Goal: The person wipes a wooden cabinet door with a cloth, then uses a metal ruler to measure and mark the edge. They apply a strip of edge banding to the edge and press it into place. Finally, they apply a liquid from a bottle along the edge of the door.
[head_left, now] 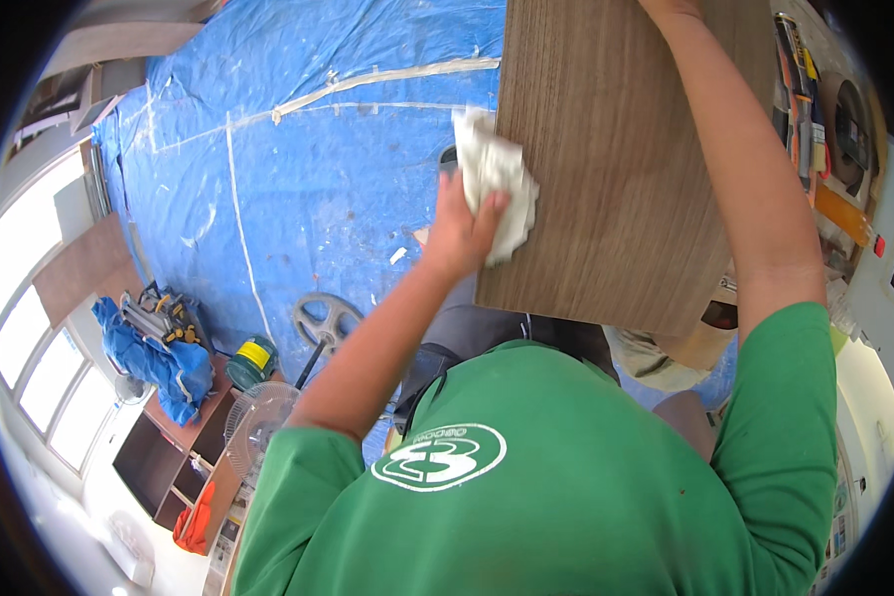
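- Pressing a crumpled white cloth (497, 184) against the left edge of a broad brown wood-grain panel (616, 169), the left hand (462, 233) sits at centre frame, fingers curled tight around the rag and thumb laid over it.
- Reaching up the right side of the frame, the right arm runs to the top edge, where the right hand (666, 8) meets the upper end of the panel; it is mostly cut off there, so whether it grips or merely steadies the board cannot be told.
- Filling the upper middle and right of the frame, the panel appears to stand tilted over a blue plastic tarpaulin (298, 179) crossed with pale tape lines.
- Lying at lower left are a yellow-and-green power tool (251, 360), a round white fan (258, 417) and a bundled blue sheet (164, 363); hand tools line the upper right rim.
- Judged from this pose, the risk is the board sliding or tipping: a hard push of the cloth on one edge, with only a high hold on the far side, could twist it loose onto the slick sheeting.
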Demonstrator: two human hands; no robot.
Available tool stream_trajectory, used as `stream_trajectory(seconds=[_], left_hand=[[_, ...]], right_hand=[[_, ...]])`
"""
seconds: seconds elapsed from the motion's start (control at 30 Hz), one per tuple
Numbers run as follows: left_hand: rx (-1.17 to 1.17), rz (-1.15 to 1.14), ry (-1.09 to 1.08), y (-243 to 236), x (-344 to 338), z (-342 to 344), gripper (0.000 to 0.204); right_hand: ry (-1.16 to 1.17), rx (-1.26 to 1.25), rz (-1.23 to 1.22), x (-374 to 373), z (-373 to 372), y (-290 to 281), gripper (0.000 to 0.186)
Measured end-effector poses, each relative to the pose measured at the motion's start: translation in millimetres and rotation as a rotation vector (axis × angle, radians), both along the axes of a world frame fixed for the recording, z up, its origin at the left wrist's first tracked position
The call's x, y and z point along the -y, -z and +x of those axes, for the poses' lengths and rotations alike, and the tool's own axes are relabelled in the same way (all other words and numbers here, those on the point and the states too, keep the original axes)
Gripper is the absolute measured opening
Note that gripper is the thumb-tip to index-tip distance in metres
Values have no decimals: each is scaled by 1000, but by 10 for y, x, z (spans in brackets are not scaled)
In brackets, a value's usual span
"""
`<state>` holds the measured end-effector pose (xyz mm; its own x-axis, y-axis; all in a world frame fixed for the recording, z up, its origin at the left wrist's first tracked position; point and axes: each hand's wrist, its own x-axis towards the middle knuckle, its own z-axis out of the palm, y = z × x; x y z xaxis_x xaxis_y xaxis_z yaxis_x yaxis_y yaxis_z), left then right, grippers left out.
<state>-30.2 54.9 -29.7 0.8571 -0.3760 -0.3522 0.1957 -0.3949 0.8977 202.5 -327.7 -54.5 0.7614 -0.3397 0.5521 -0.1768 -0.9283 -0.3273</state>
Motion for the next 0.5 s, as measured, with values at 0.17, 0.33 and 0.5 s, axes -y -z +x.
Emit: stream_trajectory(seconds=[0.17,0.33,0.5], left_hand=[[-32,166,181,-359,-502,-807,48],[-111,186,283,-345,-553,-724,51],[-218,86,109,-185,-116,-75,53]], right_hand=[[-104,-127,-15,-16,31,-153,59],[-54,-107,86,-65,3,-156,59],[-27,-142,71,-72,-32,-182,60]])
